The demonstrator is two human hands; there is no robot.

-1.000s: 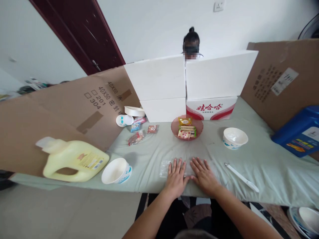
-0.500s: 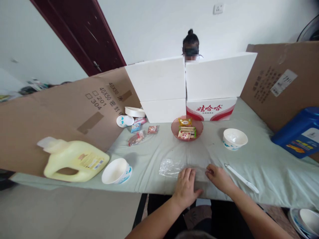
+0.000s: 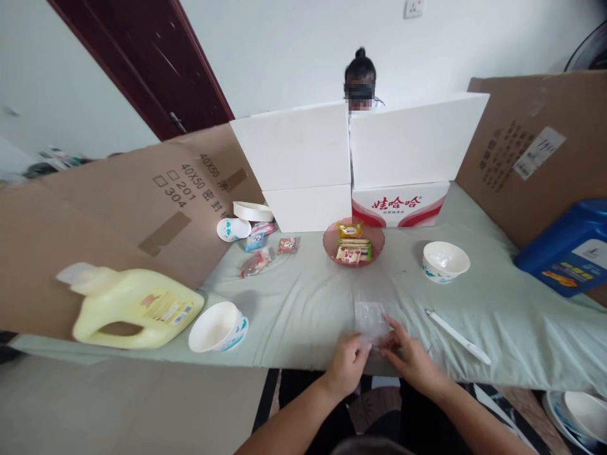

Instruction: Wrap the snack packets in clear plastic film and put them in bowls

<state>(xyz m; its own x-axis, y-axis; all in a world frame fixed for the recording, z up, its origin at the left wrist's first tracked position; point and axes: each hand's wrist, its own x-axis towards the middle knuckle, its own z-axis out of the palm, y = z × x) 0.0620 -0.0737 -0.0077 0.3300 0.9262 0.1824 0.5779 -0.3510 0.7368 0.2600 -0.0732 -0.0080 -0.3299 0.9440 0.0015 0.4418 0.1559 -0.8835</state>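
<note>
A clear plastic bag [image 3: 371, 319] lies bunched on the pale green cloth near the table's front edge. My left hand [image 3: 348, 363] pinches its near left corner with the fingers closed. On its near right side my right hand [image 3: 410, 357] grips it too, fingers curled. A pink dish [image 3: 330, 242] with several wrapped snacks sits beyond the bag, at the middle of the table.
A white bowl [image 3: 445, 261] and a white knife [image 3: 458, 337] lie to the right. Left are another bowl [image 3: 217, 326], a yellow jug [image 3: 130, 308] and loose snack packets [image 3: 258, 260]. White boxes [image 3: 351, 158] and cardboard sheets [image 3: 118, 215] wall the table. A person sits behind the boxes.
Both hands lay flat on the spread bag, then drew back toward the table edge. The bag is now gathered narrower and pinched between both hands.
</note>
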